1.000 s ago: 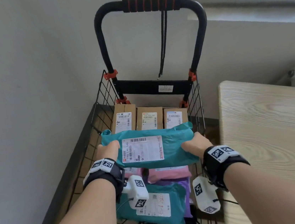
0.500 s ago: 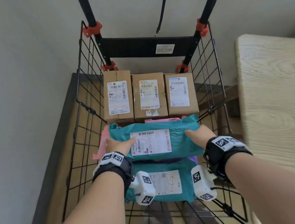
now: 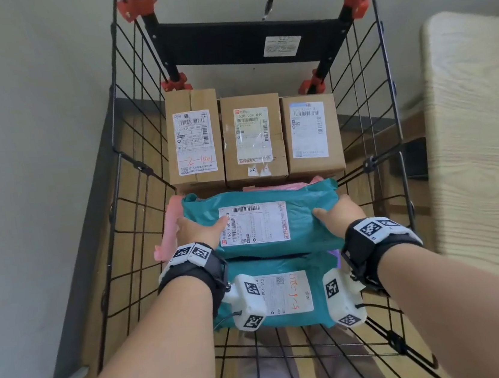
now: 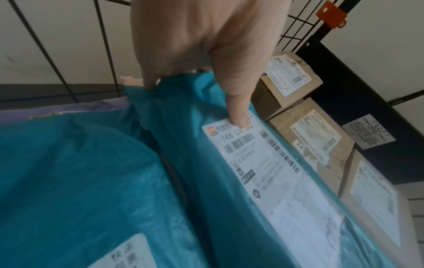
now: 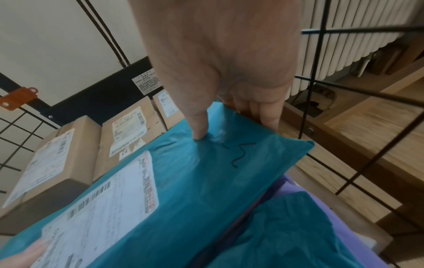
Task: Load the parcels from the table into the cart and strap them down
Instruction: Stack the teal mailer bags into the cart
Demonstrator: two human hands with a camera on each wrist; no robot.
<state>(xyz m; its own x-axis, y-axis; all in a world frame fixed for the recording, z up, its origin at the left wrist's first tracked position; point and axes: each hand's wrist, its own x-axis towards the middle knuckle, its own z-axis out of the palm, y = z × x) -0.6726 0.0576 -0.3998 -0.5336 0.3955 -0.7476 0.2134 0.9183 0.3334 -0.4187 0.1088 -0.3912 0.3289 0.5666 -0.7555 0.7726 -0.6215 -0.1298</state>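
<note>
Both hands, left hand [image 3: 198,231] and right hand [image 3: 338,215], pinch the teal parcel [image 3: 263,237] by its ends (long axis crosswise), thumbs on top.

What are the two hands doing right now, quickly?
Left hand: grips the left end of the teal parcel, thumb on its label.
Right hand: grips the parcel's right end, thumb on top.

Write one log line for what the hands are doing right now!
left hand: grips teal parcel | right hand: grips same parcel | parcel: in cart, before three boxes | strap: not on
</note>
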